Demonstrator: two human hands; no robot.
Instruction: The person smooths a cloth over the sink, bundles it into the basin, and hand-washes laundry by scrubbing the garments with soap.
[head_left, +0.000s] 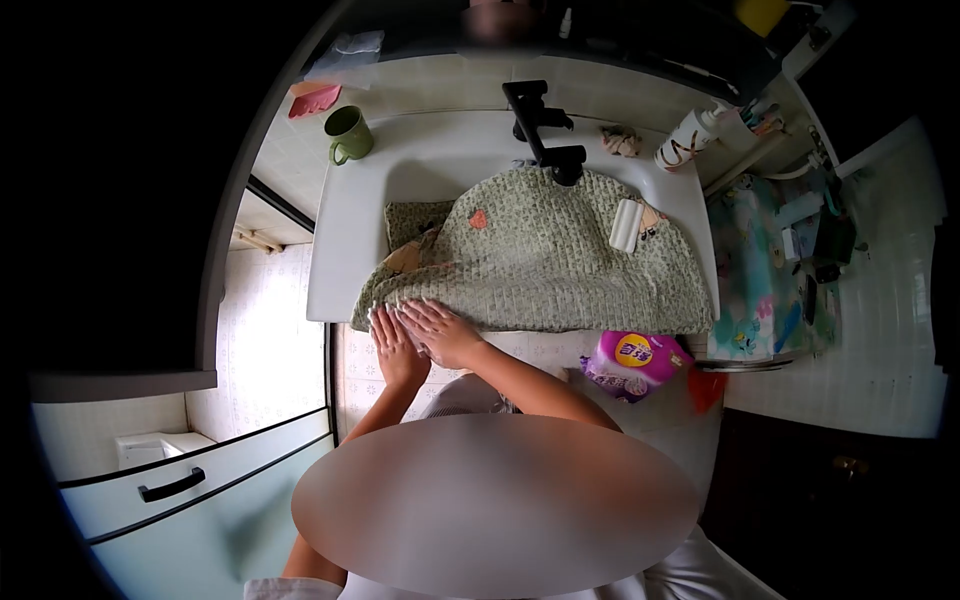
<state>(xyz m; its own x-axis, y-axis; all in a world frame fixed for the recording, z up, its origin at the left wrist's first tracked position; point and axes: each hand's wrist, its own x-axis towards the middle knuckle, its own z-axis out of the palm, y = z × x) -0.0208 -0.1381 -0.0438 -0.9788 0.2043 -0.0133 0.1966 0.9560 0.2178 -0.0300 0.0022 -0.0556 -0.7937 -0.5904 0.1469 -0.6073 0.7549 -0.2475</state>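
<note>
A quilted pale-green patterned cloth (545,255) is spread over the white washbasin (335,245) and its front edge. My left hand (397,348) lies on the cloth's near left edge, fingers stretched out. Beside it, my right hand (447,335) rests flat on the same edge, fingers extended and nearly touching the left hand. Some whitish foam seems to be around the fingertips. On the right part of the cloth sits a white bar of soap (627,225), apart from both hands.
A black faucet (545,130) reaches over the cloth's far edge. On the basin's rim stand a green mug (347,135) and a white pump bottle (690,138). A purple packet (635,365) is below the front edge. At left is a cabinet door handle (172,486).
</note>
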